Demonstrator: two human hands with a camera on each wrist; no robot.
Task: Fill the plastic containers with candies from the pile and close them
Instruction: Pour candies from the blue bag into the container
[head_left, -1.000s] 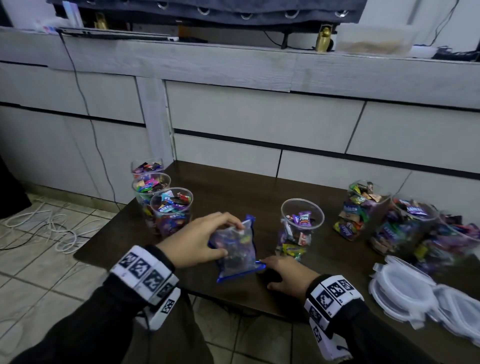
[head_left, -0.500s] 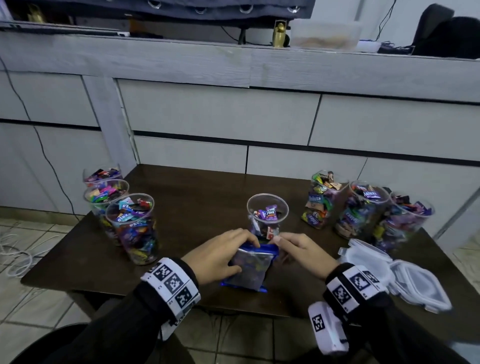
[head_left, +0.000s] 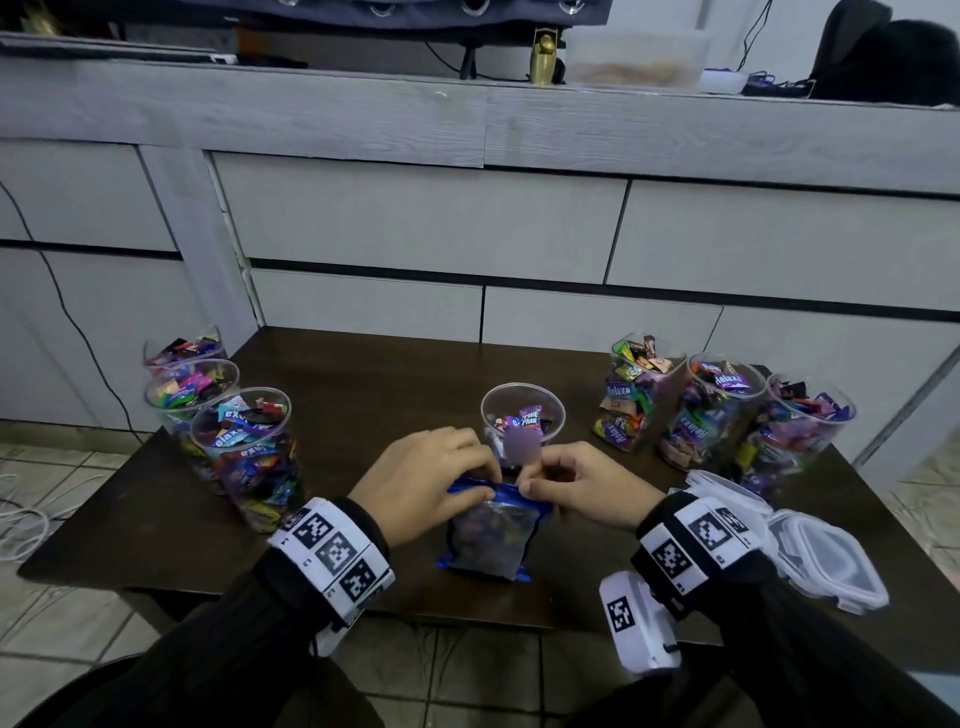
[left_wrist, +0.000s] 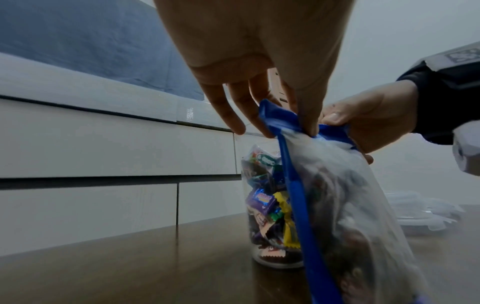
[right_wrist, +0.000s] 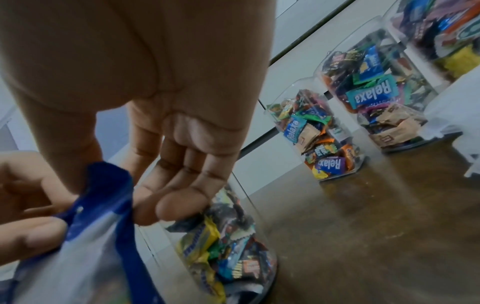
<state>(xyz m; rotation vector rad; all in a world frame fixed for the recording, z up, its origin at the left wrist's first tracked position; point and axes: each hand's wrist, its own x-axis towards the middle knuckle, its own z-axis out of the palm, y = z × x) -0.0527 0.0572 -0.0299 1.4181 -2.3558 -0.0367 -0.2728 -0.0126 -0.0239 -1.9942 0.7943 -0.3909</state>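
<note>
A clear candy bag (head_left: 491, 535) with blue edges stands on the dark table (head_left: 395, 395) in front of me. My left hand (head_left: 431, 480) and right hand (head_left: 571, 486) both pinch its blue top edge (left_wrist: 288, 121), one on each side. In the right wrist view the blue top edge (right_wrist: 103, 195) sits between thumb and fingers. Just behind the bag stands an open plastic container (head_left: 522, 421), partly filled with candies (right_wrist: 223, 251). The bag (left_wrist: 345, 205) looks cloudy, with wrapped candies inside.
Three full open containers (head_left: 244, 447) stand at the table's left edge, three more (head_left: 717, 410) at the right. Clear lids (head_left: 810, 551) lie stacked at the near right. A grey cabinet (head_left: 467, 234) rises behind the table. Cables (head_left: 21, 519) lie on the tiled floor at left.
The bag went from lying under my left hand to standing upright. My right hand came up from the table edge to pinch the bag's top. The view swung right.
</note>
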